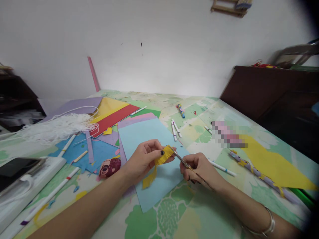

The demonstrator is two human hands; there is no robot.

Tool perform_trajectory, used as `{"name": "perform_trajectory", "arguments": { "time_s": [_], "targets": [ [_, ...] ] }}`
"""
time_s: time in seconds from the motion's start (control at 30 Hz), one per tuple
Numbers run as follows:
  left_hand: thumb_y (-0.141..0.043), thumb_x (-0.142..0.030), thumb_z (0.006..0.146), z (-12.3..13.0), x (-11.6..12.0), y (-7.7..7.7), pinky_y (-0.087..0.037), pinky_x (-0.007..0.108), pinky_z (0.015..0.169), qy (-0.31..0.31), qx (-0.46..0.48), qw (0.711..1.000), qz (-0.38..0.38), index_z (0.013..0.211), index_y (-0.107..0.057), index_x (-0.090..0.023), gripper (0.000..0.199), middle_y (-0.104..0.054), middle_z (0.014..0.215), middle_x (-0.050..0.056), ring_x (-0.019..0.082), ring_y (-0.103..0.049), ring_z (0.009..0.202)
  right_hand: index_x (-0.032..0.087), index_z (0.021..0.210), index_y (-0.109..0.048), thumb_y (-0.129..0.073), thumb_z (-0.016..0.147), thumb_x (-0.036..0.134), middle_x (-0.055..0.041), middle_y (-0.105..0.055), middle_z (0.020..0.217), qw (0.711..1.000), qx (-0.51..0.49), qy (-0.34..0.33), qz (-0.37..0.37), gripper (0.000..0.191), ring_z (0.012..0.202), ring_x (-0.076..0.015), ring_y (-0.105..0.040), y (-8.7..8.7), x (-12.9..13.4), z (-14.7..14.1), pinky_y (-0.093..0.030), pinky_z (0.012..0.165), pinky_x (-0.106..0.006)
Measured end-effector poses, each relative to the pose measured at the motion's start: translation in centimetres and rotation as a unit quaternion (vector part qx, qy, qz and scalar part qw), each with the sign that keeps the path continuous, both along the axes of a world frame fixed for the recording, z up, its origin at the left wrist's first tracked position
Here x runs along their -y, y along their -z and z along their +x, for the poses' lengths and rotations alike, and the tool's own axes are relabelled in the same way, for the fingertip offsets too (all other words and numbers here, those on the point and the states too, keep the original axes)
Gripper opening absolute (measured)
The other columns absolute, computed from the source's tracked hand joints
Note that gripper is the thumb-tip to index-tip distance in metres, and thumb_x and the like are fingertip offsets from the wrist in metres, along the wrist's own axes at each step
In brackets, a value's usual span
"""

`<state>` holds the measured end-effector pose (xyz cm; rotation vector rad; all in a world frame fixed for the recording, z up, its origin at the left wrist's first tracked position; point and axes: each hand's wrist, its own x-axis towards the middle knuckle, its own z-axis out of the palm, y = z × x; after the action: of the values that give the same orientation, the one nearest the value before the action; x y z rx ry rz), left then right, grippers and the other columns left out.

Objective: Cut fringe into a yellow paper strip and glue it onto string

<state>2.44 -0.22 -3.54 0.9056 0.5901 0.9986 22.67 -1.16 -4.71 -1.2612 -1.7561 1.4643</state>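
My left hand (pixel 147 157) pinches a fringed strip of yellow paper (pixel 164 156) between thumb and fingers. One end of the strip hangs down below that hand, its edge cut into fine slits. My right hand (pixel 199 169) is closed round the handles of a small pair of scissors (pixel 183 161). The scissor tips point up and left and meet the strip's upper right edge. Whether the blades are parted is too small to tell. Beneath both hands lies a light blue sheet (pixel 142 132).
Coloured sheets, white cord (pixel 62 126) and a small dark red packet (pixel 109 167) lie left. A white power strip (pixel 32 192) bears a phone. Markers (pixel 173 130) lie beyond my hands. To the right are a yellow sheet (pixel 274 162) and a wrapped purple stick (pixel 264 176).
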Motion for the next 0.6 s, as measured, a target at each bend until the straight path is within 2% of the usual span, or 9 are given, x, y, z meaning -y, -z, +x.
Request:
{"name": "perform_trajectory", "arguments": {
  "time_s": [0.17, 0.6],
  "targets": [
    [-0.062, -0.011, 0.076, -0.01, 0.02, 0.08, -0.048, 0.041, 0.091, -0.003, 0.0, 1.0, 0.002, 0.068, -0.056, -0.014, 0.01, -0.071, 0.092, 0.009, 0.023, -0.063, 0.1, 0.014, 0.055, -0.054, -0.061, 0.062, 0.017, 0.0079, -0.039, 0.04, 1.0, 0.003, 0.002, 0.002, 0.01, 0.039, -0.0045, -0.034, -0.01, -0.05, -0.01, -0.024, 0.038, -0.017],
    [-0.066, -0.014, 0.072, 0.04, 0.0, -0.08, -0.047, 0.043, 0.092, -0.006, 0.002, 1.0, -0.007, 0.067, -0.056, -0.014, 0.012, -0.071, 0.091, 0.01, 0.025, -0.062, 0.103, 0.014, 0.051, -0.055, -0.065, 0.059, 0.02, 0.0072, -0.042, 0.036, 0.999, 0.02, 0.02, -0.016, 0.014, 0.036, -0.0044, -0.034, -0.32, 0.07, -0.25, -0.025, 0.036, -0.016]
  ]
}}
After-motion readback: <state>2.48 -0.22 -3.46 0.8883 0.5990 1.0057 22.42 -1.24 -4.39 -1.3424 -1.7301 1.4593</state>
